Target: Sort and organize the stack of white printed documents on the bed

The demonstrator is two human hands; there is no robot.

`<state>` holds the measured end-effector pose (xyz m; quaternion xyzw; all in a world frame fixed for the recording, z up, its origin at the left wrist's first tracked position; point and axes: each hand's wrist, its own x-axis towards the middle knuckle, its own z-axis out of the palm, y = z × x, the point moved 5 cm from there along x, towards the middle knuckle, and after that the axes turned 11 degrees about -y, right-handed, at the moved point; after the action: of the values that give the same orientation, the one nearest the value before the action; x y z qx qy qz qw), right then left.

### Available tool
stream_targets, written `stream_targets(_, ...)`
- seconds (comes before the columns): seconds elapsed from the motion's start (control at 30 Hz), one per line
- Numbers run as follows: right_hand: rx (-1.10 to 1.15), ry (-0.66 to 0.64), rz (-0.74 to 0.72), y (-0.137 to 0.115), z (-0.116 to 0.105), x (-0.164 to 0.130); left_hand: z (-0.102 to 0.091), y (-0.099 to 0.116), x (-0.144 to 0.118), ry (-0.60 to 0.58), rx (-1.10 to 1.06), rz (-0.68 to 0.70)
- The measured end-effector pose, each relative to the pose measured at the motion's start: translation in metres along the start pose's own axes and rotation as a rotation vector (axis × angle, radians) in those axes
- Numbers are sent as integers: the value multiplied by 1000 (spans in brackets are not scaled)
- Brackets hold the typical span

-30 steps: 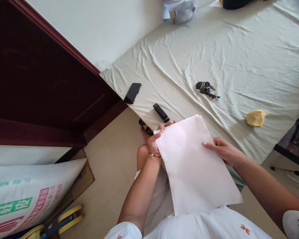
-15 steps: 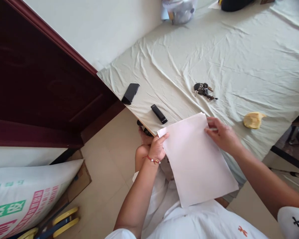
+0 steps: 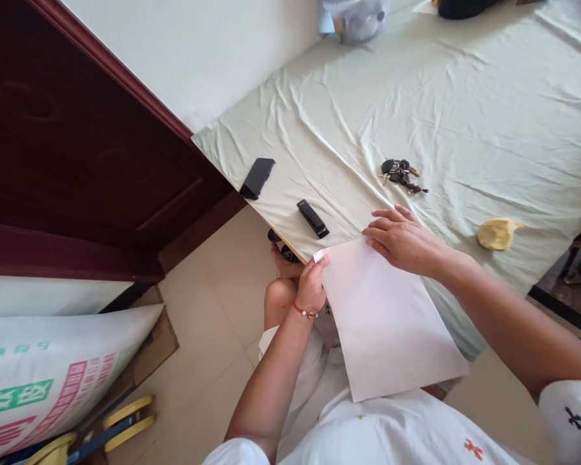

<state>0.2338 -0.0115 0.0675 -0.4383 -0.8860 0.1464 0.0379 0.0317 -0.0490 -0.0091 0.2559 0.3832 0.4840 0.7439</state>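
A white sheet of paper (image 3: pixel 387 323) lies partly over the near edge of a table covered with a pale green cloth (image 3: pixel 465 110). My left hand (image 3: pixel 312 284), with a red bead bracelet at the wrist, pinches the sheet's near-left corner at the table edge. My right hand (image 3: pixel 404 242) presses flat on the sheet's far edge, fingers spread and pointing left. A small black bar-shaped device (image 3: pixel 312 218) lies just beyond my left hand.
A black phone (image 3: pixel 257 177) lies near the table's left corner. A bunch of keys (image 3: pixel 399 174) and a yellow crumpled lump (image 3: pixel 498 233) rest further on the cloth. A dark wooden door (image 3: pixel 77 161) stands at left, a printed sack (image 3: pixel 43 381) below it.
My right hand has slid from the sheet's right edge up and leftward onto its far edge. The sheet's far end now looks shorter and lies lower toward me. My left hand kept its corner.
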Motion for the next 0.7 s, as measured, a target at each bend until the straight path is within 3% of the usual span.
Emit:
stream_targets(0.2,28,-13,-76,-4,2,6,3,3,-3,-169,123,39)
stream_targets(0.33,25,-26,-86,0,1,7,-3,1,-2,-135,202,32)
stream_targets(0.5,110,-27,-122,12,-3,6,-4,4,-3,-106,110,59)
stream_targets(0.7,147,40,-175,6,-8,11,-7,-2,0,-70,86,-8)
